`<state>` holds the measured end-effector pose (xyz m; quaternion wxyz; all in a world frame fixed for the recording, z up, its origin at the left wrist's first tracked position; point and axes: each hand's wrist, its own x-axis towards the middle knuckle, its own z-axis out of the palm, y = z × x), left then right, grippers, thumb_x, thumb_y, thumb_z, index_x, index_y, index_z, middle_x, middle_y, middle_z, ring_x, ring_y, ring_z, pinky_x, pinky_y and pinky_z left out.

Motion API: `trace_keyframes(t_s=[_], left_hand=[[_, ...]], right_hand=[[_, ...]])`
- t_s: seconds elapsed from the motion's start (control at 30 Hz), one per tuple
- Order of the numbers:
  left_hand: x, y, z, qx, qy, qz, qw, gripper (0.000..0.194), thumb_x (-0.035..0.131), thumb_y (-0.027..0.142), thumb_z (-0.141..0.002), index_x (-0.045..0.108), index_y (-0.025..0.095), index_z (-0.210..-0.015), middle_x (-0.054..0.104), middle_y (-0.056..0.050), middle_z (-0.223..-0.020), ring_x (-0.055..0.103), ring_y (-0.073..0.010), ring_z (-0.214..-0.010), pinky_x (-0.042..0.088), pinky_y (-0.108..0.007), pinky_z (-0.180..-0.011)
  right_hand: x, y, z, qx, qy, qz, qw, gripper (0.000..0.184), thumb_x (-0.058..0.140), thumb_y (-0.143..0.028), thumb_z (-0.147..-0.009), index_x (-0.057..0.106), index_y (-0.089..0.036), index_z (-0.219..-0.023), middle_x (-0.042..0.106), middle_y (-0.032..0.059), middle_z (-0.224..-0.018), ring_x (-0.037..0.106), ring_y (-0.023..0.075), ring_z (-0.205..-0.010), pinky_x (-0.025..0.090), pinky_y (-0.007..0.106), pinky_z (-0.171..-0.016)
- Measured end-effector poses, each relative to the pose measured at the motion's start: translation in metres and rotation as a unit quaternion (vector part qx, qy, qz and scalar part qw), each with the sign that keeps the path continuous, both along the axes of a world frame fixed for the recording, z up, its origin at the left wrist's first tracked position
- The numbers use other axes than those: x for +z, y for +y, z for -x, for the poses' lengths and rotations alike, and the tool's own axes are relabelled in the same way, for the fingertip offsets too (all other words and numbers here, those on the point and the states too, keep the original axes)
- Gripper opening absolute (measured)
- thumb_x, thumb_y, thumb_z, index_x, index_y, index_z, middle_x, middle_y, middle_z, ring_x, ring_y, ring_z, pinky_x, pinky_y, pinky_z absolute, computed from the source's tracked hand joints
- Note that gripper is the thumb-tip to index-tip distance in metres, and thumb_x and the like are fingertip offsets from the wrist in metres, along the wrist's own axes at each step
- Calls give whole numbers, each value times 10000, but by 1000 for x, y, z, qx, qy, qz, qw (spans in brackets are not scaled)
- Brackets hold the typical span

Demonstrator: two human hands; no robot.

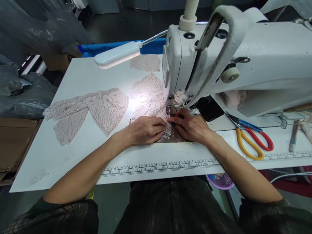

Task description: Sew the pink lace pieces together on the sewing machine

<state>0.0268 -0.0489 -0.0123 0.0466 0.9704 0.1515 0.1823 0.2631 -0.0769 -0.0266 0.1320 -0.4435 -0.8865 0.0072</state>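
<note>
Beside the needle area of a white sewing machine [170, 58], a pale lace piece [147, 89] lies flat, its near end running under the presser foot [172, 110]. My left hand [146, 130] rests on that near end, fingers curled together and gripping the lace. Just right of the foot, my right hand [191, 126] has its fingers bent, with the index fingertip meeting the lace edge close to my left fingers. Its fingertips pinch the edge, partly hidden. Farther left, a joined lace piece [107, 110] is spread on the white table [80, 162]. Another lace piece [146, 62] lies behind.
A lit lamp [118, 54] hangs over the lace. Scissors [252, 138] with yellow and red handles lie right of my right hand, near a small brush-like tool [293, 136]. A printed ruler strip [158, 168] follows the table's front edge. Cardboard boxes [17, 139] stand left.
</note>
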Motion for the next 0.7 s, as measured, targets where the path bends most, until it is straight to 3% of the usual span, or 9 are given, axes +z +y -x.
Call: trace_keyframes(t_s=[0.33, 0.57, 0.7], left_hand=[[-13, 2, -6, 31, -71, -29, 997, 172, 550, 209, -953, 703, 132, -971, 732, -70, -975, 717, -163, -885, 634, -324, -810], [-18, 9, -8, 47, -114, -34, 992, 119, 598, 170, -926, 706, 129, -952, 744, -48, -956, 727, -153, -889, 631, -324, -874], [-20, 10, -8, 62, -127, -27, 990, 123, 599, 190, -928, 714, 147, -944, 744, -41, -967, 728, -148, -890, 636, -303, -856]], right_hand=[[-3, -5, -4, 9, 9, 23, 1000, 417, 497, -221, -923, 628, -247, -1318, 587, 128, -1087, 532, 224, -882, 423, 331, -709], [-1, -4, 4, -29, -4, 1, 1000, 391, 468, -244, -948, 638, -245, -1300, 599, 142, -1128, 546, 236, -892, 438, 342, -726], [-5, -3, 0, -38, 40, 19, 998, 380, 446, -282, -968, 634, -248, -1296, 591, 139, -1137, 573, 216, -832, 464, 346, -715]])
